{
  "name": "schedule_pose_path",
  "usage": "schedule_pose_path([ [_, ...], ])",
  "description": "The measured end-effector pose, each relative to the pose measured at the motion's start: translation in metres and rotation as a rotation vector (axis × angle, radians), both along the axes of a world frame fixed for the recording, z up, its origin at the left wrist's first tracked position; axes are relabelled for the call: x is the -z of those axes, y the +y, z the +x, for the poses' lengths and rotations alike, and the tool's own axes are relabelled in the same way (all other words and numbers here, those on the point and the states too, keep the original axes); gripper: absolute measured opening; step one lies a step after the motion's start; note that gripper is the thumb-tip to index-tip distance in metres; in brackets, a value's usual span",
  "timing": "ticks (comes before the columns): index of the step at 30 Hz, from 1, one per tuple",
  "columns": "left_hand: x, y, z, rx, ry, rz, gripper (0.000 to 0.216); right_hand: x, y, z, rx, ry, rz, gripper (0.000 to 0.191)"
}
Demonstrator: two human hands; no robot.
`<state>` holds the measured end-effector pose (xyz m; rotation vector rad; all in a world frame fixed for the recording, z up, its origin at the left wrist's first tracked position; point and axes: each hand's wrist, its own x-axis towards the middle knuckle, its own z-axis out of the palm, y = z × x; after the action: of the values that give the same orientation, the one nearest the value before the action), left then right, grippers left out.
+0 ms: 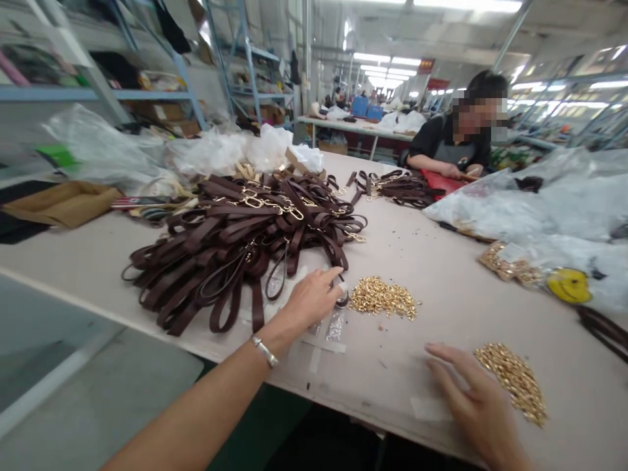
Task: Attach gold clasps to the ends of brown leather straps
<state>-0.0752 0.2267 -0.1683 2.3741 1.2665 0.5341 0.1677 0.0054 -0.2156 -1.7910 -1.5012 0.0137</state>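
Note:
My left hand (313,299) reaches over the table at the near right edge of a big heap of dark brown straps (235,242) with gold-coloured clasps. Its fingers are stretched and apart, close to the end of one strap; whether they touch it is unclear. Just right of those fingertips lies a pile of small gold metal pieces (383,297). My right hand (473,399) is low over the table on the right, slightly blurred, its fingers apart with nothing visible in them. Beside it lies a second pile of small gold pieces (513,383).
The pale table (412,242) carries a smaller bunch of brown straps (400,188) farther back. Clear plastic bags (554,196) lie on the right, with a bag of gold parts (510,263). A cardboard tray (63,201) lies left. A person (456,140) works across the table.

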Motion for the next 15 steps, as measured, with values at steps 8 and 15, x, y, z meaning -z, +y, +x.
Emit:
schedule_pose_path([
  [8,0.01,0.03,0.026,-0.149,-0.02,-0.042,0.03,0.032,0.064,-0.064,-0.141,-0.394,-0.005,0.034],
  [15,0.008,0.048,0.022,-0.248,-0.255,-0.123,0.01,0.062,0.102,-0.045,-0.026,-0.619,0.209,0.024],
])
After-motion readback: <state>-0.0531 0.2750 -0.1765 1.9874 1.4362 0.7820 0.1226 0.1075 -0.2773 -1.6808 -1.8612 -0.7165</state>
